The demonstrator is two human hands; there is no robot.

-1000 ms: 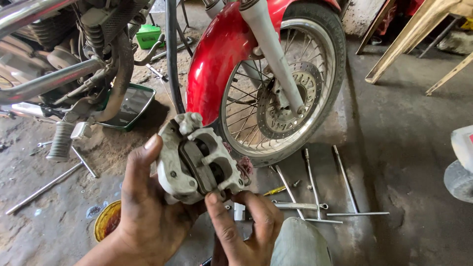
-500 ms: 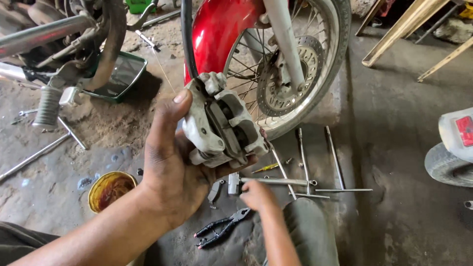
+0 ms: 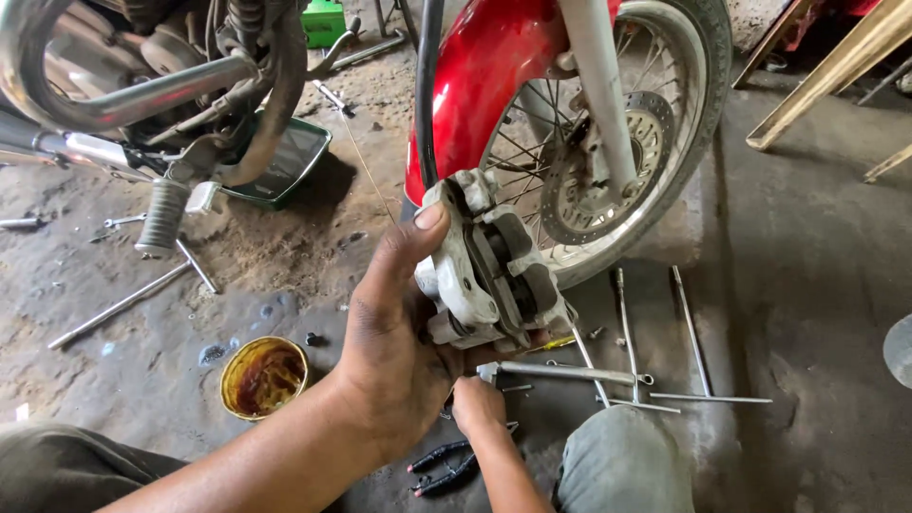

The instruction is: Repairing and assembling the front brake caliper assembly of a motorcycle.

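Gripping the brake caliper [image 3: 489, 271] at the frame's centre, my left hand [image 3: 394, 351] wraps its side, thumb pressed on the top edge. Just below, my right hand [image 3: 478, 404] is curled low near a long metal rod [image 3: 565, 372]; I cannot tell whether it grasps anything. Black pliers [image 3: 446, 467] lie on the floor beneath it. Lower left sits a round tin of brown grease [image 3: 264, 377]. Behind the caliper, at upper centre, stands the spoked front wheel [image 3: 655, 142] under its red mudguard [image 3: 484, 76].
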